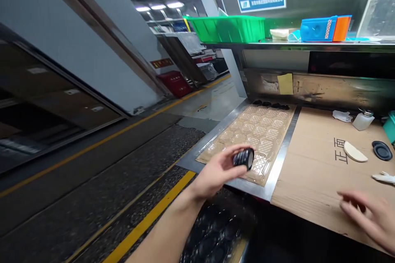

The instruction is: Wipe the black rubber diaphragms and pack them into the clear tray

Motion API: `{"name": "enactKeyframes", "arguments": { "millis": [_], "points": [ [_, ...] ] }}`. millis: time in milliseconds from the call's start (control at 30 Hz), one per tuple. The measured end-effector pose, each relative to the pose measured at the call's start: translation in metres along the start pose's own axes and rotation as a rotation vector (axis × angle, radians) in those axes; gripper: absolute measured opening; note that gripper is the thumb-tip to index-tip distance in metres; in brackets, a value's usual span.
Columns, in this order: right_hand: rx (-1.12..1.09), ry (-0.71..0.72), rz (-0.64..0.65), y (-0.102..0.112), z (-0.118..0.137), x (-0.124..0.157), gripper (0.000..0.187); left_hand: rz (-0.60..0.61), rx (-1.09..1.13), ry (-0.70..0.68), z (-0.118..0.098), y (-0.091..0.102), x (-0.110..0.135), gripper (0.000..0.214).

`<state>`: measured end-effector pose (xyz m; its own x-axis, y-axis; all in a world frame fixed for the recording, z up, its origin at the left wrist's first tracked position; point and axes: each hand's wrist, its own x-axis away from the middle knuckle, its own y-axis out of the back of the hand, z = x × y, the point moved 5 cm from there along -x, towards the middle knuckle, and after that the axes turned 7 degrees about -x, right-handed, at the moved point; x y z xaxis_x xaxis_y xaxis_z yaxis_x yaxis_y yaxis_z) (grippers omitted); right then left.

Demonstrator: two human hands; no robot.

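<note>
Below the left hand (217, 171), dark round pieces (212, 230) are being held in a clear blister tray (189, 246). A small ribbed black cylinder (243, 158), judged light and stiff and best taken by its edge, is being clamped in that hand above a clear hexagon-celled tray (262, 129). Well apart, the right hand (364, 213) is being held open over a cardboard sheet (308, 181), towards a white plastic bottle (363, 121).

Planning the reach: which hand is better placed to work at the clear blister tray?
Left, probably. The left hand holds a black ribbed round part right over the clear blister tray. The right hand is empty, above the cardboard sheet, farther from the tray.
</note>
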<state>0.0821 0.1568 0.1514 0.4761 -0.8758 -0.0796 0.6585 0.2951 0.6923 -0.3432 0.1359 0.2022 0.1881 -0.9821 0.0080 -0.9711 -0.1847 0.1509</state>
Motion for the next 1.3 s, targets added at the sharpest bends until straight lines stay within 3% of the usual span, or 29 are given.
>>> {"name": "enactKeyframes", "arguments": {
  "millis": [100, 200, 333, 500, 600, 733, 967, 1300],
  "points": [
    [0.113, 0.096, 0.000, -0.005, 0.019, -0.092, 0.038, -0.112, -0.132, -0.084, -0.001, 0.017, -0.077, 0.078],
    [0.203, 0.182, 0.082, -0.038, 0.016, -0.142, 0.038, -0.192, -0.420, -0.121, 0.008, 0.039, -0.151, 0.072],
    [0.276, 0.232, 0.086, -0.066, 0.000, -0.149, 0.036, -0.310, -0.828, -0.108, 0.020, 0.067, -0.242, 0.059],
    [0.231, 0.271, 0.080, -0.066, -0.005, -0.142, 0.033, -0.336, -1.046, 0.021, 0.042, 0.083, -0.324, 0.064],
    [0.225, 0.281, 0.070, -0.066, -0.003, -0.143, 0.033, -0.307, -1.155, 0.107, 0.056, 0.088, -0.343, 0.071],
    [0.235, 0.297, 0.051, -0.069, -0.001, -0.143, 0.034, -0.322, -1.190, 0.086, 0.059, 0.088, -0.346, 0.071],
    [0.238, 0.285, 0.063, -0.069, -0.003, -0.143, 0.035, -0.170, -1.251, -0.004, 0.054, 0.046, -0.348, 0.081],
    [0.222, 0.302, 0.031, -0.071, -0.004, -0.144, 0.029, -0.093, -1.298, -0.055, 0.045, 0.017, -0.348, 0.085]
  ]
}}
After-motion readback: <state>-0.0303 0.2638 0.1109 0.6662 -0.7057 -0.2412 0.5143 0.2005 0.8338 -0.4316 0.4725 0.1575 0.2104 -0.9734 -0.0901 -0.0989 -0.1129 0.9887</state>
